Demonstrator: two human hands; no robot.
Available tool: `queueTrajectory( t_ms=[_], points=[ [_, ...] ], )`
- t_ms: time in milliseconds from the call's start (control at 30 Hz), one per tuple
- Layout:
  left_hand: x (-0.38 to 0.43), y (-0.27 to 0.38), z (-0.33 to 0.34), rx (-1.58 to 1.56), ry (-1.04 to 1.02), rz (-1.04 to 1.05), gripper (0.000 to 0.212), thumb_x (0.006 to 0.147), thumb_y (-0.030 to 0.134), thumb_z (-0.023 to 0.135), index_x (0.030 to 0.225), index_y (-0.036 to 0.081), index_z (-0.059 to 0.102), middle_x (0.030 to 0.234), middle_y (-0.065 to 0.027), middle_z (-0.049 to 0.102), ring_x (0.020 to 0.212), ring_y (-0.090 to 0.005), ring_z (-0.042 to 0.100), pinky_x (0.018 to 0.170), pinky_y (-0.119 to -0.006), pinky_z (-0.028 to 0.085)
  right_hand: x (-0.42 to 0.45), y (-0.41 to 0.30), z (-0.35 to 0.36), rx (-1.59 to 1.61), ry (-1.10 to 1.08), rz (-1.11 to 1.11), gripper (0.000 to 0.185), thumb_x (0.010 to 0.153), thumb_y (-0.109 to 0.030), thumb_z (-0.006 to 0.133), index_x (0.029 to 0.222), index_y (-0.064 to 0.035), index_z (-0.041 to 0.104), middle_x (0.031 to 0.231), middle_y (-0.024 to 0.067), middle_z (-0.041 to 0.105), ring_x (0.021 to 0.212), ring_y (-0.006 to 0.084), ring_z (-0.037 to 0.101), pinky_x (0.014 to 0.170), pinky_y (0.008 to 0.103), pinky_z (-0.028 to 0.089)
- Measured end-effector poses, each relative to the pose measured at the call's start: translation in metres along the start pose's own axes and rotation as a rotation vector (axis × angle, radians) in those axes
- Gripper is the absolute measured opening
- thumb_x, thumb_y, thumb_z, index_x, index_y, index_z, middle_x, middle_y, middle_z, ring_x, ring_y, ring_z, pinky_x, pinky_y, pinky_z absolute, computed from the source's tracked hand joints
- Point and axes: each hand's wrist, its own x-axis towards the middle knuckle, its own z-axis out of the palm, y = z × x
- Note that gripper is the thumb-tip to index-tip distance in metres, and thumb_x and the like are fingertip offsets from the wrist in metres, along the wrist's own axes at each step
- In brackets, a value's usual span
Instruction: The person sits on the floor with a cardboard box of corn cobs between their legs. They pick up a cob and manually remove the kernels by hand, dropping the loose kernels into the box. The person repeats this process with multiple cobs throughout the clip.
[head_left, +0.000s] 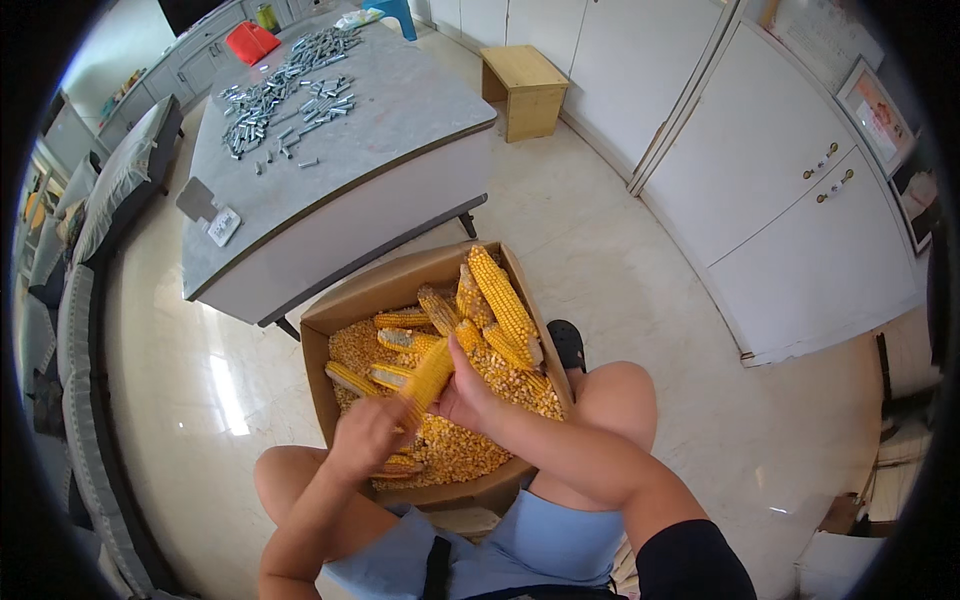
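A yellow corn cob (430, 375), slightly blurred, is held slantwise over a cardboard box (319, 390). My right hand (466, 394) grips it from the right, thumb pointing up along its side. At the cob's lower end, my left hand (369, 436) is closed around it; its fingertips are blurred and partly hidden. Loose corn kernels (461, 454) fill the box's bottom. More cobs lie on them, including a large full cob (504, 296) leaning on the far right wall and a partly bare cob (405, 340) behind my hands.
Beyond the box stands a grey-topped table (405, 97) bearing a heap of metal cylinders (289, 90), a red bag (252, 43) and a small white device (223, 225). A wooden stool (525, 82) stands by white cabinets (757, 150). My knees flank the box; a black clog (565, 343) is beside it.
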Motion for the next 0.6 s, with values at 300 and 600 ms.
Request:
queueTrajectory(
  t_ms=[300, 600],
  points=[
    [-0.024, 0.038, 0.028, -0.751, 0.518, -0.598, 0.022, 0.086, 0.015, 0.054, 0.103, 0.001, 0.05, 0.09, -0.0072, 0.056, 0.08, -0.0151, 0.054, 0.073, -0.027, 0.046, -0.026, -0.021, 0.018, -0.118, -0.121, -0.104, 0.083, 0.074, -0.077, 0.024, 0.11, -0.0048, 0.045, 0.08, 0.0105, 0.054, 0.067, 0.0206, 0.056, 0.062, 0.0353, 0.049],
    [-0.023, 0.019, 0.061, -1.293, 0.296, -1.2, 0.014, 0.084, 0.006, 0.058, 0.093, 0.0, 0.049, 0.08, -0.0051, 0.057, 0.071, -0.0103, 0.057, 0.061, -0.024, 0.049, -0.028, -0.031, 0.03, -0.082, -0.319, -0.046, 0.077, 0.079, -0.073, 0.024, 0.104, -0.0048, 0.047, 0.073, 0.0099, 0.054, 0.058, 0.0219, 0.056, 0.057, 0.0359, 0.047]
  ],
)
